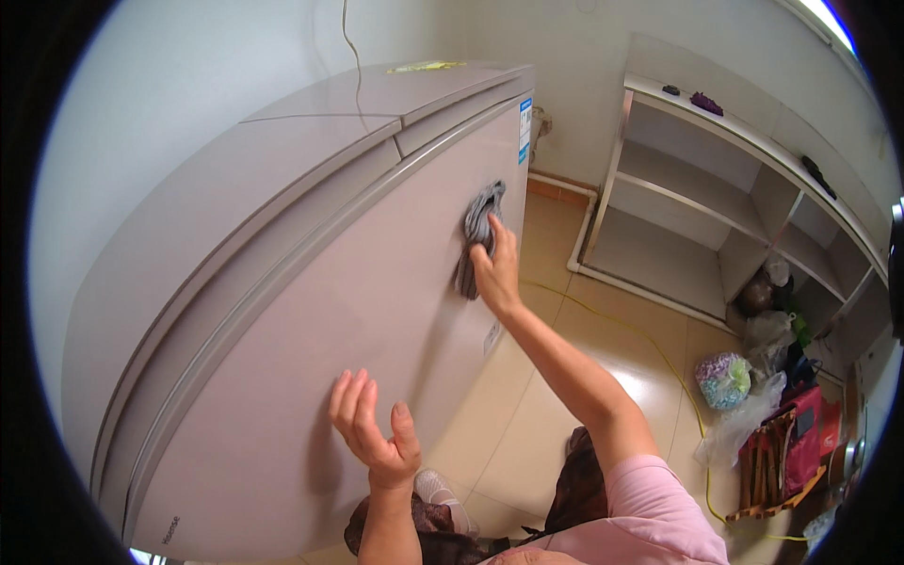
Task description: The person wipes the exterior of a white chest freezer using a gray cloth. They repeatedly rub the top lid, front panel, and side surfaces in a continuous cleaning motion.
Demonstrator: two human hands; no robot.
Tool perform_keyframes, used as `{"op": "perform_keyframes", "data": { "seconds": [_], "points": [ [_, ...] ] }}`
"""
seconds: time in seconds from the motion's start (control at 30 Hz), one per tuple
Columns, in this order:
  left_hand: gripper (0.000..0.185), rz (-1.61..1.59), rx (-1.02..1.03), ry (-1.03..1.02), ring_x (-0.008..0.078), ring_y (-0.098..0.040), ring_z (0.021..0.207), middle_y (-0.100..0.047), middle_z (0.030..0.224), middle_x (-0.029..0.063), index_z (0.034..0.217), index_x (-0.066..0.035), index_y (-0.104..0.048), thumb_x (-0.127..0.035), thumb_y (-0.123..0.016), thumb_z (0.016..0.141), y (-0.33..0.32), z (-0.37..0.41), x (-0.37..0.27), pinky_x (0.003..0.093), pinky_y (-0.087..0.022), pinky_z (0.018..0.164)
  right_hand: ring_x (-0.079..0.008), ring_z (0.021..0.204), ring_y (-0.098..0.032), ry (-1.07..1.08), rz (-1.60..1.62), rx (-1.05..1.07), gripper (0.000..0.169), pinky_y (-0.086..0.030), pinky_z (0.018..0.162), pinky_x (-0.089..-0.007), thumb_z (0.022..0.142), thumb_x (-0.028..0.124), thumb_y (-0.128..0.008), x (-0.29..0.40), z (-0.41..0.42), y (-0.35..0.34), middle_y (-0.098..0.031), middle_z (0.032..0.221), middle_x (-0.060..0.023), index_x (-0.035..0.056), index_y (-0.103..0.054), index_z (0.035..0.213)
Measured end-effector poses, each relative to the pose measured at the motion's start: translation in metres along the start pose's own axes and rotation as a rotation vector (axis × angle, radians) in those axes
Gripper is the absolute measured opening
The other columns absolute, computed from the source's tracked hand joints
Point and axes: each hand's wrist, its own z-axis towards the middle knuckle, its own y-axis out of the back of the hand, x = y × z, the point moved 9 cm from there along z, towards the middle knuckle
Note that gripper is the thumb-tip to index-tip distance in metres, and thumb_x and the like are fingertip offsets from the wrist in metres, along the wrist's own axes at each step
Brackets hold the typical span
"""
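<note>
My right hand presses a bunched grey cloth against the front door of a pinkish-beige Hisense chest freezer, towards its far right side. Part of the cloth hangs below the thumb. Nothing is in my left hand; its fingers are apart, and it is held up close to the same door panel, lower and nearer to me. Whether the left fingertips touch the panel I cannot tell. A blue and white label sticks to the door's upper right edge. Above the door runs a long grooved handle strip.
A white cable hangs down behind the appliance. White shelving stands against the far wall, bordered by a white pipe. Across the tiled floor runs a yellow cord. Plastic bags and a folding wooden stool lie at right.
</note>
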Motion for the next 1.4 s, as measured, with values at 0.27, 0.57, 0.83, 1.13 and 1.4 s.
{"op": "perform_keyframes", "data": {
  "seconds": [0.27, 0.57, 0.83, 1.13, 1.4],
  "points": [
    [0.036, 0.011, -0.031, 0.023, 0.0417, -0.053, 0.127, -0.059, 0.133, 0.0214, 0.13, 0.004, -0.054, -0.017, -0.056, 0.101, 0.003, 0.0, 0.003, 0.0527, -0.042, 0.108, -0.0416, 0.132, -0.045, 0.303, 0.055, 0.126, 0.064, -0.04, 0.112, -0.0467, 0.084, 0.004, -0.07, 0.097, -0.033, 0.008, -0.046, 0.144, -0.0196, 0.0085, -0.05, 0.144],
    [0.037, -0.008, -0.074, 0.016, 0.041, -0.054, 0.127, -0.059, 0.134, 0.021, 0.132, 0.003, -0.053, -0.018, -0.056, 0.102, 0.008, 0.004, 0.005, 0.0517, -0.042, 0.108, -0.0412, 0.129, -0.048, 0.314, 0.024, 0.027, 0.061, -0.041, 0.109, -0.0459, 0.084, 0.001, -0.067, 0.118, -0.025, 0.009, -0.048, 0.142, -0.0205, 0.0074, -0.053, 0.143],
    [0.038, -0.017, -0.122, 0.018, 0.0404, -0.054, 0.126, -0.058, 0.135, 0.0214, 0.133, 0.003, -0.053, -0.017, -0.056, 0.102, 0.023, 0.003, 0.007, 0.0505, -0.042, 0.108, -0.0417, 0.134, -0.045, 0.334, 0.083, 0.362, 0.067, -0.044, 0.108, -0.0462, 0.08, -0.003, -0.071, 0.127, -0.141, -0.012, -0.042, 0.148, -0.0223, 0.0081, -0.05, 0.143],
    [0.038, -0.02, -0.199, 0.028, 0.0363, -0.056, 0.12, -0.058, 0.134, 0.0214, 0.132, 0.005, -0.054, -0.016, -0.059, 0.101, 0.035, 0.001, 0.013, 0.0465, -0.047, 0.101, -0.0386, 0.129, -0.047, 0.262, 0.09, 0.115, 0.06, -0.042, 0.108, -0.0443, 0.085, 0.002, -0.069, 0.18, -0.059, 0.0, -0.047, 0.143, -0.0196, 0.0096, -0.053, 0.143],
    [0.044, 0.014, -0.279, 0.056, 0.0304, -0.056, 0.106, -0.051, 0.133, 0.0212, 0.138, 0.005, -0.048, -0.018, -0.059, 0.102, 0.049, -0.007, 0.016, 0.0417, -0.049, 0.092, -0.0364, 0.114, -0.055, 0.945, -0.013, 0.136, 0.062, -0.05, 0.096, -0.0431, 0.071, 0.001, -0.071, 0.299, -0.116, 0.003, -0.053, 0.14, -0.0171, 0.0164, -0.067, 0.132]
  ]
}}
